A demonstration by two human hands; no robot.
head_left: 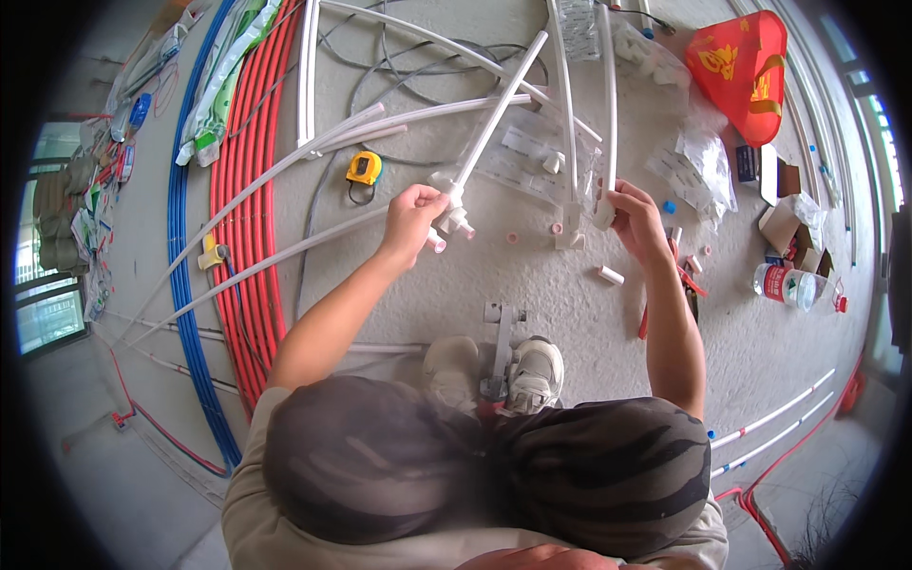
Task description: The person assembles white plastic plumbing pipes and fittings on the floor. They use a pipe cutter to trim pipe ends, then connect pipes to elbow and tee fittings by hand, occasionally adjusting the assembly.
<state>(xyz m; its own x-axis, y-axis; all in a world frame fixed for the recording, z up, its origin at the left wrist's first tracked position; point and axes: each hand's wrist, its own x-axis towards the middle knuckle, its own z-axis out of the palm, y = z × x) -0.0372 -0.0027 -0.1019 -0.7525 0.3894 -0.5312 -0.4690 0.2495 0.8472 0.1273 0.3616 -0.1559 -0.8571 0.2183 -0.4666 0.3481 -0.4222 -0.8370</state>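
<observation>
- White pipe (502,111) in the middle of the scene, slanting from the left hand toward the far right; a branching white fitting (456,218) sits at its near end.
- The left hand (415,223) is grasping this near end, thumb and fingers pinched where pipe and fitting meet.
- A second white pipe (610,104) lies farther right, running almost straight from the right hand to the far edge.
- The right hand (636,218) is grasping that pipe's near end, fingers curled at a white fitting there.
- Between the hands is a third white pipe (567,114), with an angled fitting (570,237) at its near end, above the grey floor (560,318).
- A short piece of white pipe (611,275) lies on the floor, left of the right forearm.
- To the left, beyond the left hand, rests a yellow tape measure (362,168); farther left, red pipes (249,209) and blue pipes (179,228) run from near to far.
- To the right, a red-handled tool (692,283) is partly hidden by the right forearm. Farther right, a clear bottle with a red label (777,284) lies on its side; a red bag (736,71) is at the far right.
- Near, below the hands, are the person's pale shoes (536,377), with a metal tool (501,347) between them.
</observation>
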